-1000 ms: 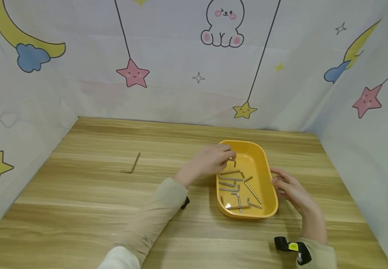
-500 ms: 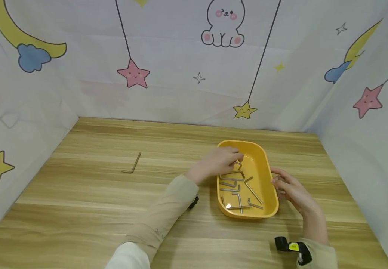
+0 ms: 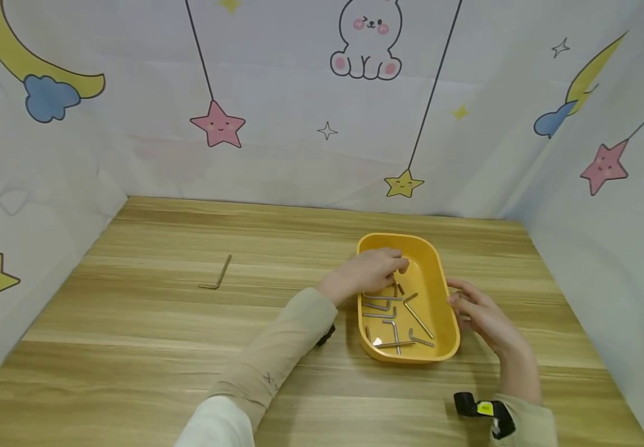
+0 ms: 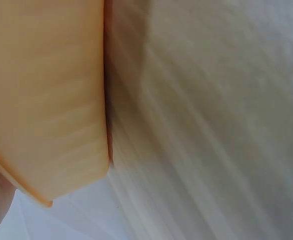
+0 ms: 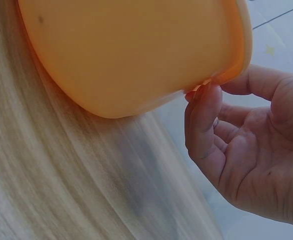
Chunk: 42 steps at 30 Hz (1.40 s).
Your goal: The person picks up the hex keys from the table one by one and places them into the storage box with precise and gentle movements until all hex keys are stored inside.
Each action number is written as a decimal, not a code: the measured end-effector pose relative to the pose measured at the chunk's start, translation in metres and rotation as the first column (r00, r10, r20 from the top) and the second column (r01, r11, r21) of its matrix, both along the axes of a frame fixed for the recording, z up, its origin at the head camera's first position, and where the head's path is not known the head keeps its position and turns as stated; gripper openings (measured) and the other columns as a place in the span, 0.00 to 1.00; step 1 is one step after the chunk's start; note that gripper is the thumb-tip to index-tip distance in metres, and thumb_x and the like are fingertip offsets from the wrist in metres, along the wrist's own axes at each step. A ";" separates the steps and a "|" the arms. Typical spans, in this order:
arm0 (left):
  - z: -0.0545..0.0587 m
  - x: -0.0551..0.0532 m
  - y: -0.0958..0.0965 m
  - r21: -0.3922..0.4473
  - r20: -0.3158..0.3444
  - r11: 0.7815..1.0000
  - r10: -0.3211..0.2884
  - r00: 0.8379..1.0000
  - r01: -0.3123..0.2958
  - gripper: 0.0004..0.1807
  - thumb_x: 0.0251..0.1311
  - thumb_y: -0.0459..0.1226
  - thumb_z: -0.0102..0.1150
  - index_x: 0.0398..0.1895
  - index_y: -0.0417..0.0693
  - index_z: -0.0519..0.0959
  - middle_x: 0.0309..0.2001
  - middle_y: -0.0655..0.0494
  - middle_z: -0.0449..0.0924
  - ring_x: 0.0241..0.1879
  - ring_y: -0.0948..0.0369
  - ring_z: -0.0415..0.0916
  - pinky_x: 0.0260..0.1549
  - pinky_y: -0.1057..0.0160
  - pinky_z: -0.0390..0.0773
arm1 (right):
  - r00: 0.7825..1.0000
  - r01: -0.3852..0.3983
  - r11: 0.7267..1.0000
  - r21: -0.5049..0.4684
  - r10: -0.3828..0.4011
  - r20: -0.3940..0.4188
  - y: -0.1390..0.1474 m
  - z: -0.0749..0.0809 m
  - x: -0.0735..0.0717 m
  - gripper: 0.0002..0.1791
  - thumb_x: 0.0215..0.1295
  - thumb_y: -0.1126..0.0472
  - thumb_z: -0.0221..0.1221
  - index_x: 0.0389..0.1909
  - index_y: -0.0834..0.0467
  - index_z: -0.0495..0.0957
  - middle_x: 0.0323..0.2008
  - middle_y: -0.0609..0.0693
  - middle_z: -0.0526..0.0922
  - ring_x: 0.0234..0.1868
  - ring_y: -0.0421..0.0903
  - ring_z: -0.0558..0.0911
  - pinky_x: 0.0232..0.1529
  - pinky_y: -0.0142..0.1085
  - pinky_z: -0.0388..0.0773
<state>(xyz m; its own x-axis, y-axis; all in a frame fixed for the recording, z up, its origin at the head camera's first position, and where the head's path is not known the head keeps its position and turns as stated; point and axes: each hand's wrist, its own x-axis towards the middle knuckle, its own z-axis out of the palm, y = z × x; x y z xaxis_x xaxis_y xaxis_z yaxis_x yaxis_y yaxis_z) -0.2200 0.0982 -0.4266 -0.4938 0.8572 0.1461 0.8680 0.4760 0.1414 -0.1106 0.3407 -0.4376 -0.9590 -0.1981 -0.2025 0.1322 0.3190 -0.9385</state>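
Observation:
A yellow tray (image 3: 449, 335) on the table holds several L-shaped hex keys, among them a brass-coloured one (image 3: 419, 318) and silver ones. My left hand (image 3: 368, 271) reaches over the tray's left rim, fingers bent down inside. Just below its fingers shows part of a hex key (image 3: 396, 289), which it seems to pinch; the fingertips' grip is partly hidden. On the tray's right side, my right hand (image 3: 481, 313) pinches the rim, with its thumb and fingers seen at the edge in the right wrist view. The left wrist view shows mainly the tray's outer wall (image 4: 46, 100).
One loose hex key (image 3: 218, 277) lies on the wooden table (image 3: 149, 347), well left of the tray. A white cloth (image 3: 277, 93) printed with stars and a bear hangs behind the table and along both sides.
My left hand has moved to the right and slightly nearer inside the tray, and the hex key under its fingers has shifted and turned with it. My right hand keeps its place on the rim.

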 end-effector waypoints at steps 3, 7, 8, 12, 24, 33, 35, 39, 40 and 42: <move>0.000 0.000 0.000 -0.001 -0.004 1.000 0.002 1.000 -0.002 0.13 0.61 0.29 0.52 0.46 0.49 0.78 0.42 0.57 0.76 0.41 0.62 0.75 0.41 0.67 0.75 | 1.000 0.006 1.000 0.000 -0.006 0.004 -0.001 0.001 0.000 0.32 0.73 0.56 0.48 0.72 0.64 0.51 0.37 0.43 0.76 0.33 0.36 0.78 0.38 0.35 0.82; 0.001 0.001 -0.002 -0.005 -0.042 1.000 0.017 0.999 -0.017 0.12 0.62 0.31 0.53 0.47 0.51 0.78 0.43 0.58 0.76 0.42 0.62 0.75 0.40 0.66 0.75 | 1.000 0.004 1.000 -0.004 -0.004 0.002 -0.002 0.003 0.001 0.32 0.73 0.56 0.47 0.72 0.65 0.50 0.36 0.43 0.76 0.33 0.36 0.78 0.38 0.34 0.82; 0.001 0.001 -0.003 -0.005 -0.056 1.000 0.022 0.998 -0.022 0.12 0.63 0.32 0.53 0.47 0.51 0.78 0.43 0.58 0.76 0.43 0.62 0.75 0.41 0.66 0.75 | 1.000 0.002 1.000 -0.005 -0.002 0.000 -0.002 0.003 0.001 0.32 0.73 0.56 0.47 0.72 0.65 0.50 0.36 0.43 0.76 0.33 0.36 0.78 0.38 0.34 0.82; 0.004 0.003 -0.007 0.001 -0.111 1.000 0.029 0.993 -0.029 0.10 0.63 0.33 0.54 0.46 0.53 0.79 0.43 0.60 0.77 0.43 0.62 0.75 0.41 0.66 0.75 | 1.000 0.005 1.000 -0.008 -0.005 -0.001 -0.002 0.005 0.002 0.32 0.73 0.57 0.48 0.72 0.66 0.50 0.36 0.43 0.76 0.34 0.36 0.78 0.38 0.34 0.82; 0.017 0.018 -0.030 0.109 -0.199 0.994 -0.001 0.980 0.023 0.08 0.62 0.34 0.56 0.43 0.50 0.79 0.38 0.58 0.76 0.37 0.61 0.73 0.37 0.67 0.73 | 1.000 0.010 1.000 0.001 -0.010 0.006 -0.004 0.004 0.000 0.32 0.73 0.55 0.48 0.71 0.65 0.51 0.36 0.43 0.76 0.34 0.36 0.79 0.38 0.35 0.82; 0.019 0.028 -0.053 0.123 -0.228 0.992 0.029 0.973 -0.001 0.08 0.62 0.33 0.55 0.43 0.50 0.78 0.36 0.58 0.73 0.38 0.62 0.70 0.37 0.66 0.71 | 1.000 0.008 1.000 0.002 -0.008 -0.003 -0.004 0.005 0.001 0.32 0.73 0.57 0.48 0.71 0.66 0.51 0.36 0.43 0.76 0.33 0.36 0.78 0.38 0.34 0.82; 0.017 0.030 -0.059 0.134 -0.238 0.991 0.040 0.970 -0.008 0.09 0.61 0.33 0.55 0.44 0.50 0.78 0.37 0.58 0.73 0.39 0.62 0.71 0.39 0.66 0.73 | 1.000 0.010 1.000 0.002 -0.010 0.001 -0.004 0.005 0.001 0.32 0.73 0.56 0.48 0.71 0.65 0.51 0.36 0.43 0.76 0.33 0.36 0.78 0.38 0.34 0.82; 0.013 0.034 -0.071 0.167 -0.248 0.985 0.072 0.966 -0.030 0.11 0.60 0.33 0.56 0.45 0.50 0.78 0.38 0.58 0.74 0.41 0.61 0.73 0.41 0.65 0.75 | 1.000 0.007 1.000 -0.003 -0.007 0.001 -0.003 0.005 0.002 0.32 0.73 0.56 0.48 0.71 0.65 0.51 0.36 0.43 0.75 0.33 0.36 0.79 0.38 0.34 0.82; 0.012 0.035 -0.074 0.178 -0.249 0.983 0.080 0.965 -0.036 0.11 0.60 0.33 0.56 0.45 0.50 0.78 0.38 0.58 0.74 0.41 0.61 0.73 0.42 0.65 0.75 | 1.000 0.004 1.000 -0.004 -0.004 0.000 -0.003 0.004 0.002 0.32 0.73 0.57 0.48 0.72 0.66 0.50 0.36 0.43 0.75 0.33 0.36 0.79 0.38 0.34 0.82; 0.011 0.037 -0.079 0.202 -0.249 0.978 0.099 0.964 -0.048 0.10 0.59 0.33 0.57 0.44 0.50 0.78 0.38 0.58 0.75 0.41 0.61 0.74 0.42 0.64 0.76 | 1.000 0.001 1.000 -0.005 -0.001 -0.003 -0.002 0.004 0.002 0.32 0.73 0.57 0.48 0.71 0.66 0.50 0.36 0.43 0.75 0.34 0.36 0.79 0.38 0.34 0.82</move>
